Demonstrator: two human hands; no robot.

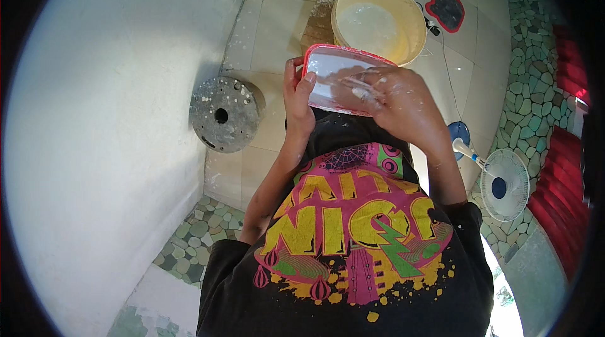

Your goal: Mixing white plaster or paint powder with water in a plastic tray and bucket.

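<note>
My left hand (300,94) grips the left end of a red-rimmed rectangular tub (324,88), with the thumb over its rim. The tub's inside looks white, and I hold it in front of my lap. My right hand (394,94) reaches over the tub's right side, its fingers stretched toward the middle and apart. White paste smears those fingers and the back of the hand. Whether a small lump of paste lies under the fingertips is hard to make out. Just beyond the tub stands a big cream bucket (411,22), with whitish residue or liquid inside.
On the left, near the white wall (113,116), is a round grey spool-like piece (230,119) with a central hole. A board (318,22) lies beside the bucket. Farther right are a red-edged dark mat (447,9), a cable and a standing fan (504,184).
</note>
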